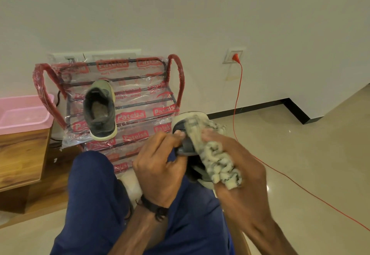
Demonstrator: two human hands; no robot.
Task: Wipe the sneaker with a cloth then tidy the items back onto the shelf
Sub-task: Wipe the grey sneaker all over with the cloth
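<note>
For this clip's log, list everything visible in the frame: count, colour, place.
sneaker in hand: 1, grey, pale sole, over the lap
cloth: 1, cream-grey, on that sneaker
sneaker on shelf: 1, grey-green, upper rack
shoe shelf: 1, red, plastic-wrapped, at wall
basin: 1, pink, on cabinet
cabinet: 1, wooden, left
cable: 1, red, wall socket to floor
left hand: holds sneaker
right hand: grips cloth
</note>
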